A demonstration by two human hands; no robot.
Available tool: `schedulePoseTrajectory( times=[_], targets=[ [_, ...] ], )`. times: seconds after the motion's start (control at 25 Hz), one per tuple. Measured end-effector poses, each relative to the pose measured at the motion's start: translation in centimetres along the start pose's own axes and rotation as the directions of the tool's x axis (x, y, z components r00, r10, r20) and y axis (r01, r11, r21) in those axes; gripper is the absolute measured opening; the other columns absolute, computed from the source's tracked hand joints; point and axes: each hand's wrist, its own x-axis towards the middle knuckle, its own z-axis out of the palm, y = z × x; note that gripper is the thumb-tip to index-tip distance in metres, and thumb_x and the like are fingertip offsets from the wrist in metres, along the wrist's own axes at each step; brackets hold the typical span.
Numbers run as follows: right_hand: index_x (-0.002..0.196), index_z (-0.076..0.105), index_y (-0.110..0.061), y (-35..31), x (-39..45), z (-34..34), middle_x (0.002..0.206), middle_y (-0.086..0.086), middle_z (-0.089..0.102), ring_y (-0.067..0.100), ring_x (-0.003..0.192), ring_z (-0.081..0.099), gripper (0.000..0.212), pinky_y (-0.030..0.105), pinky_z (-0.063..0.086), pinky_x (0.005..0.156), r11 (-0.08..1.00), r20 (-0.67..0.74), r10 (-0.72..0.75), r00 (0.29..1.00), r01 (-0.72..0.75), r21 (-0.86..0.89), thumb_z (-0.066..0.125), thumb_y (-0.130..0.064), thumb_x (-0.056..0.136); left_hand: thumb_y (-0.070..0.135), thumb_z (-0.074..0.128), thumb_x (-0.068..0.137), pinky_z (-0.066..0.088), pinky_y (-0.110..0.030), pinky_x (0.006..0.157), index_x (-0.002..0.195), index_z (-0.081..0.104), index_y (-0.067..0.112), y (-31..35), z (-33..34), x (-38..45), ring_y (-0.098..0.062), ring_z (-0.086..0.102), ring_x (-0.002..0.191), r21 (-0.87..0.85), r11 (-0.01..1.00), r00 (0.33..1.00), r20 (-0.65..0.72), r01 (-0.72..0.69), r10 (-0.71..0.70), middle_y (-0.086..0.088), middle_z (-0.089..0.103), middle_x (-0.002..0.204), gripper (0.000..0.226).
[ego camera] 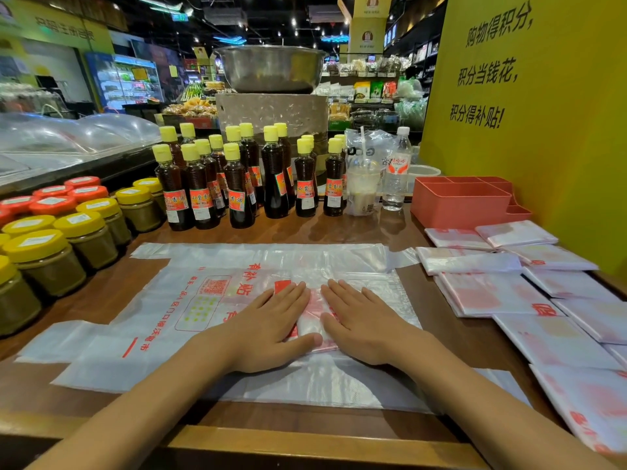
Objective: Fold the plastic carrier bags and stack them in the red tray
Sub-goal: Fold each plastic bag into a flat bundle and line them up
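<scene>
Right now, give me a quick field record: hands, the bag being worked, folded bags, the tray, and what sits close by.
left hand: open, flat, pressing the folded bag
right hand: open, flat, pressing the same bag from its right side
bag being worked: small folded packet, lying on unfolded carrier bags spread across the wooden table
folded bags: many, laid out overlapping on the table's right side, not in the tray
red tray: far right, compartments look empty
nearby: sesame oil bottles, yellow-lidded jars, water bottle
</scene>
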Motion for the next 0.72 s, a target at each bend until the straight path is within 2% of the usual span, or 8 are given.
schedulePoseTrajectory(
  times=[0.28,0.56,0.64,0.72],
  targets=[
    [0.161,-0.007,-0.027,0.04,0.08,-0.32,0.167,-0.008,-0.017,0.008,0.152,-0.018,0.063,0.041,-0.011,0.124,1.0,0.042,0.006,0.999,-0.006,-0.015,0.012,-0.051,0.106,0.071,0.007,0.093,-0.013,-0.028,0.121,0.156,-0.016,0.031,0.36,-0.3,-0.21,0.002,-0.022,0.146,-0.081,0.996,0.999,0.018,0.028,-0.027,0.016,-0.024,0.161,0.078],
    [0.161,-0.007,-0.028,0.13,0.02,-0.4,0.167,-0.009,-0.017,0.008,0.152,-0.018,0.063,0.041,-0.011,0.125,1.0,0.026,-0.003,1.0,0.003,0.003,0.012,-0.051,0.106,0.067,0.017,0.099,-0.015,-0.026,0.12,0.156,-0.017,0.032,-0.04,-0.07,-0.03,0.002,-0.023,0.146,-0.057,0.998,1.0,0.01,0.01,-0.009,0.015,-0.024,0.162,0.075],
    [0.161,-0.005,-0.028,0.15,0.11,-0.23,0.167,-0.01,-0.014,0.007,0.152,-0.016,0.063,0.041,-0.01,0.125,1.0,0.016,-0.007,1.0,0.007,0.026,0.015,-0.05,0.105,0.07,0.02,0.097,-0.012,-0.028,0.122,0.156,-0.017,0.033,-0.23,-0.1,-0.3,0.004,-0.024,0.145,-0.066,0.998,1.0,-0.012,-0.006,0.006,0.017,-0.024,0.161,0.079],
    [0.161,0.005,-0.03,0.35,0.15,-0.34,0.168,-0.011,-0.003,0.006,0.153,-0.006,0.061,0.038,-0.006,0.125,0.996,-0.022,-0.011,1.0,0.013,0.083,0.021,-0.049,0.105,0.078,0.026,0.091,-0.01,-0.026,0.122,0.156,-0.014,0.037,-0.42,-0.39,-0.75,0.007,-0.022,0.144,-0.101,0.995,1.0,-0.023,-0.018,0.016,0.023,-0.023,0.16,0.086]
  ],
)
